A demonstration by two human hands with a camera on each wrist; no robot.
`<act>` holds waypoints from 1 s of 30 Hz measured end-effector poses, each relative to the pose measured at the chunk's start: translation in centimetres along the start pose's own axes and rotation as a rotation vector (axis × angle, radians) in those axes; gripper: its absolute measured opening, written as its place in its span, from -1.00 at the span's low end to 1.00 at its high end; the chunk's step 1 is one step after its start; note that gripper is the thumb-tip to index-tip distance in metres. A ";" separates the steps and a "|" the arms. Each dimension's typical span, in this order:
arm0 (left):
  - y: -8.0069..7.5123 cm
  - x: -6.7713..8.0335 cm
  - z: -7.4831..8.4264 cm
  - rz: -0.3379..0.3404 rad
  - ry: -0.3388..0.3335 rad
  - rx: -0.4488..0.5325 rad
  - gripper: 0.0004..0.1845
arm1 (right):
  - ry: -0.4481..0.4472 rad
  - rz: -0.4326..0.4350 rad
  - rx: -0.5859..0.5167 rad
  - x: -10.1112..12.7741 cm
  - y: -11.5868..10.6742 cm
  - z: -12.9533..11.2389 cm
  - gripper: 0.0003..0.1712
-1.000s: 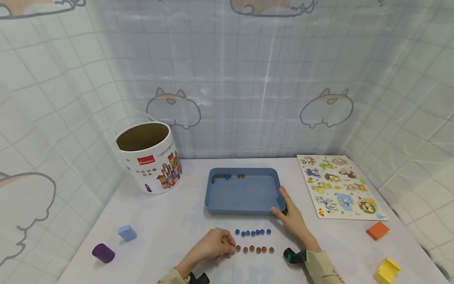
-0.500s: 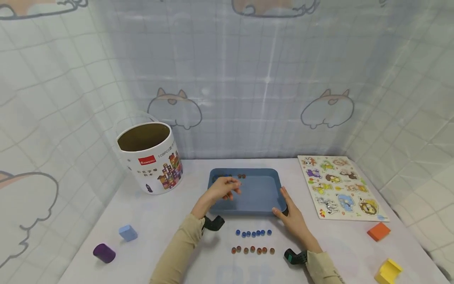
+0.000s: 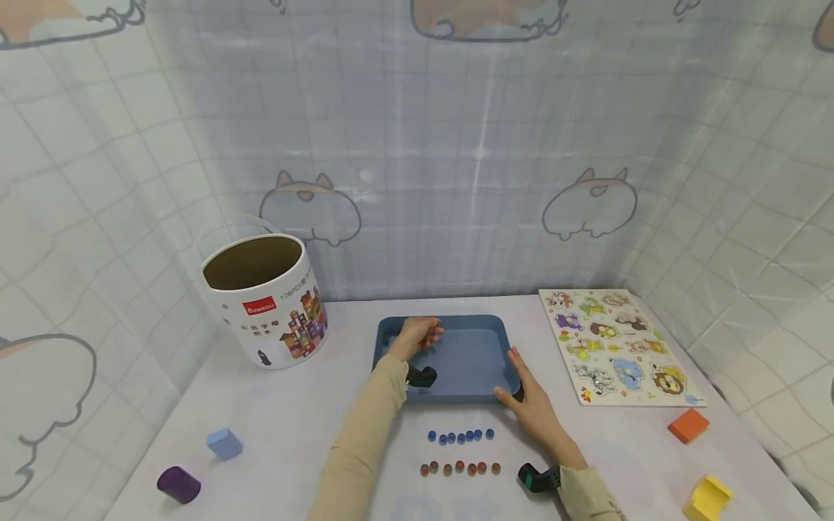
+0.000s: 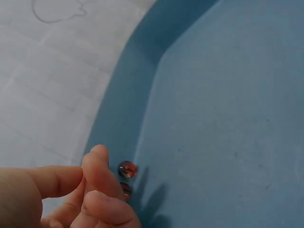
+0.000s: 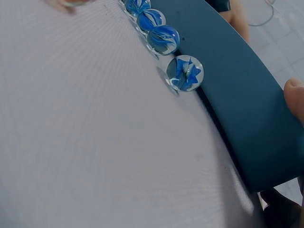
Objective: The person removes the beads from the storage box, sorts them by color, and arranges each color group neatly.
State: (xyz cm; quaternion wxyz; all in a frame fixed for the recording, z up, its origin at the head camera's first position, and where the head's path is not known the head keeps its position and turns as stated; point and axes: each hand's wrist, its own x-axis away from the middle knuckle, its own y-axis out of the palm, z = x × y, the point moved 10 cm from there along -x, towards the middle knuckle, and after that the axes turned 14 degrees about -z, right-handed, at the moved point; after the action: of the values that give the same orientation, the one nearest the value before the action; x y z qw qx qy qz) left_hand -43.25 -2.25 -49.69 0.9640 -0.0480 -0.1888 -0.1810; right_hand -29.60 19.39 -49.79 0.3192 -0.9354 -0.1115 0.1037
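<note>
Inside the blue tray my left hand is bent low at the far edge. In the left wrist view its thumb meets the bent index finger, right beside two orange-brown marbles against the tray wall; I cannot tell whether a marble is pinched between them. More marbles lie at the tray's far left, largely hidden by the hand. My right hand rests at the tray's near right corner, fingers straight along the side and thumb on the front rim. Nearer me lie a row of blue marbles and a row of orange-brown ones.
A white printed bucket stands back left. At left lie a light blue block and a purple cylinder. An animal puzzle board, an orange block and a yellow block lie at right.
My left hand has moved from the left end of the orange-brown row up and forward into the tray, reaching its far edge. The right hand stays at the tray's corner.
</note>
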 end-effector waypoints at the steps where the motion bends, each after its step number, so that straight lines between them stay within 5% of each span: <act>1: 0.0 -0.1 -0.2 0.011 -0.006 0.008 -0.64 | 0.000 0.000 -0.001 0.1 0.0 0.0 -0.06; 24: 0.4 -1.4 -0.6 0.083 -0.076 -0.210 -0.69 | -0.004 0.009 0.007 -0.1 -0.1 0.1 -0.08; 30: 0.5 -0.8 -0.9 0.036 -0.111 -0.268 -0.74 | -0.006 0.007 0.012 0.0 -0.1 0.1 -0.08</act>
State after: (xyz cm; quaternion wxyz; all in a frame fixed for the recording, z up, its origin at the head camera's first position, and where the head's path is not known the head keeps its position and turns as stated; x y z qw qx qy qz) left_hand -43.48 -1.67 -50.88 0.9402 -0.1894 -0.2150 -0.1843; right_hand -29.64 19.49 -49.81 0.3242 -0.9335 -0.1084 0.1082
